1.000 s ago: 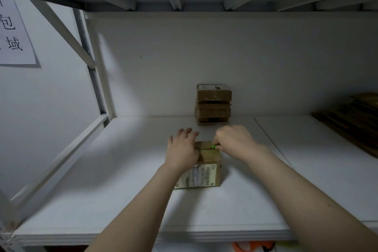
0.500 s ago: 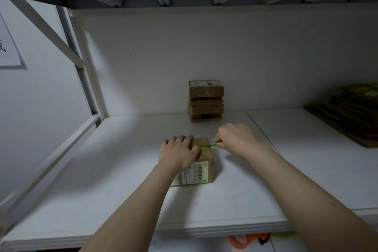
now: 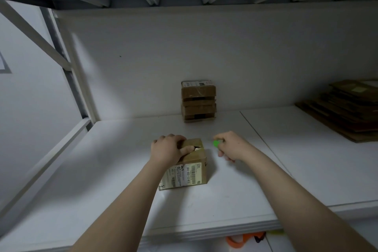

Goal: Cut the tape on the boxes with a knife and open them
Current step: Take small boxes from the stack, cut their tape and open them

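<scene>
A small brown cardboard box with a white barcode label [image 3: 195,166] on its near side sits on the white shelf [image 3: 102,170], near the middle and towards the near edge. The left hand [image 3: 169,149] grips its top from the left, with the fingers curled over the far edge and the thumb pressed on the taped top beside a dark slit in the tape. The right hand [image 3: 233,147] is just right of the box and apart from it, curled around a small green-handled knife [image 3: 216,143]; the blade is too small to make out. A stack of taped brown cardboard boxes [image 3: 198,101] stands against the far wall. A pile of flattened brown cardboard [image 3: 347,108] lies at the far right. An orange object [image 3: 241,240] shows below the near edge of the shelf.
</scene>
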